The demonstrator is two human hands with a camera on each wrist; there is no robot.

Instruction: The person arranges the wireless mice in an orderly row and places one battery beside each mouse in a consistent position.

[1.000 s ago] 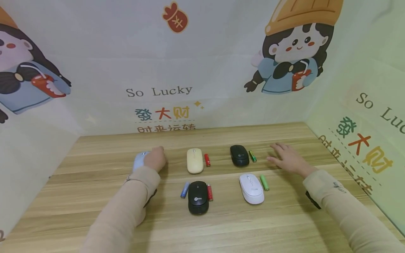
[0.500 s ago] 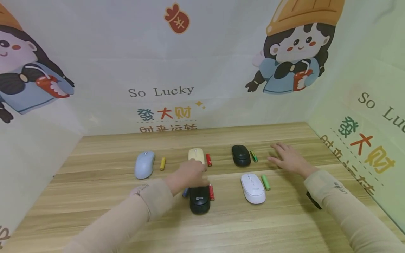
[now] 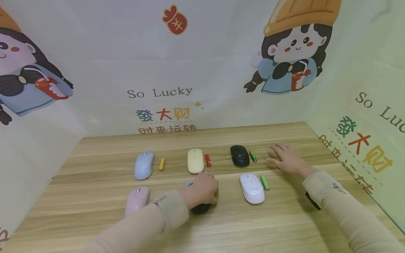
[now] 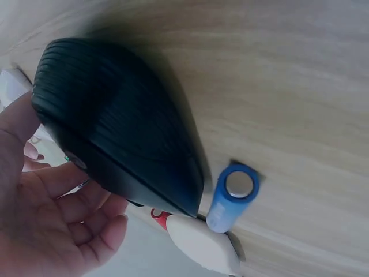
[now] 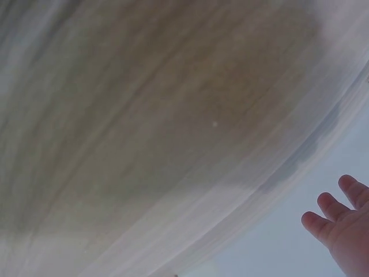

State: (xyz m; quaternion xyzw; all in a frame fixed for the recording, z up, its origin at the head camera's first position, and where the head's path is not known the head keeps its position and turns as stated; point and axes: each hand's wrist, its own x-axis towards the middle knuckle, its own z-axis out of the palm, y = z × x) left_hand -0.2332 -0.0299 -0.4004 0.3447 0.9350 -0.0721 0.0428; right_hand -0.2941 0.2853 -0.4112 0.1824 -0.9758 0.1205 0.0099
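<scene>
My left hand (image 3: pixel 204 189) reaches over a black mouse (image 3: pixel 200 209), covering most of it, with its fingers bent down along the mouse's right side. In the left wrist view, the thumb and loosely curled fingers (image 4: pixel 109 231) lie apart beside that mouse, and nothing shows gripped between them. A blue battery (image 4: pixel 233 196) stands out beyond the mouse there. The red battery at the mouse's right is hidden by the hand. My right hand (image 3: pixel 289 160) lies at the right with fingers spread, nearest a green-and-black battery (image 3: pixel 253 156) and another black mouse (image 3: pixel 239 155).
A light blue mouse (image 3: pixel 143 165) with a yellow battery (image 3: pixel 162 164) sits at left, above a pink mouse (image 3: pixel 137 200). A cream mouse (image 3: pixel 195 161) has a red battery (image 3: pixel 207 160) beside it. A white mouse (image 3: pixel 251 188) lies by a green battery (image 3: pixel 264 182). Printed cloth walls (image 3: pixel 221 105) enclose the table.
My left hand has moved from beside the light blue mouse, past the cream mouse, down to the front black mouse, uncovering the yellow battery and pink mouse. The right hand has stayed put.
</scene>
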